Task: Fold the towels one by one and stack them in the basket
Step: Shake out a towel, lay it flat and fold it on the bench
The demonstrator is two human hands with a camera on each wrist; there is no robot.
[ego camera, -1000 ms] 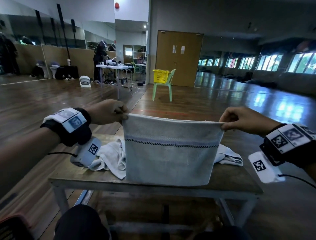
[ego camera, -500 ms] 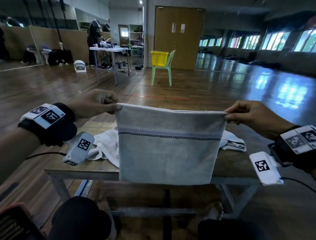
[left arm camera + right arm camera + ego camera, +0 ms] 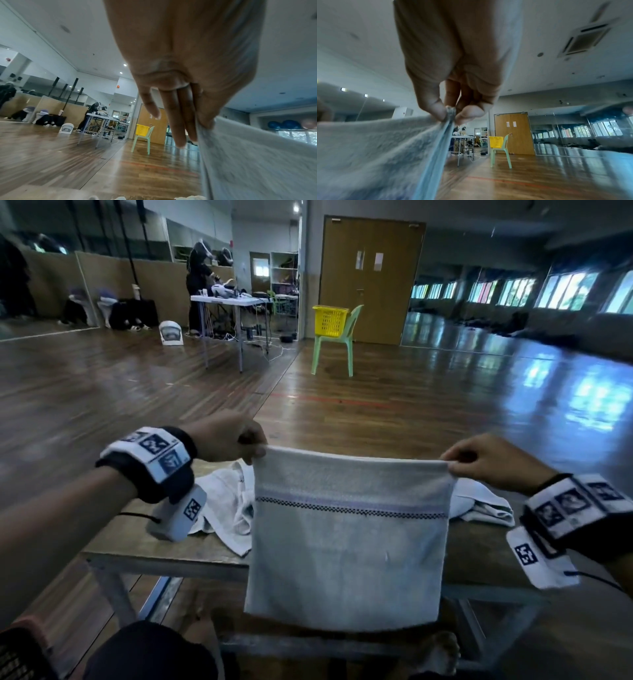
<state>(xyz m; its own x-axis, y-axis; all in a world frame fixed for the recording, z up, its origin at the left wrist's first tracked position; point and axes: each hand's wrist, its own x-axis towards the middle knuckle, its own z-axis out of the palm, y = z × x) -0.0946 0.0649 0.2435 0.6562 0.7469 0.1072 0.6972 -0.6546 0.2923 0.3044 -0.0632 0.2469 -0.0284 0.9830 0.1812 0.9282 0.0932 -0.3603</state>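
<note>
Left hand (image 3: 227, 436) and right hand (image 3: 489, 462) pinch the top corners of a half-folded towel (image 3: 346, 539) above the table (image 3: 164, 553), apparently ready for another fold.

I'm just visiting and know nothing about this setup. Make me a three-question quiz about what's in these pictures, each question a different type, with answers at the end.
1. True or false: the gray towel lies flat on the wooden table.
2. Multiple choice: the right hand grips the towel's A) bottom hem B) top corner C) middle stripe.
3. Fill in: behind the held towel, crumpled white towels lie on the ____.

Key
1. False; the left hand and the right hand hold it up, hanging.
2. B
3. table
</note>
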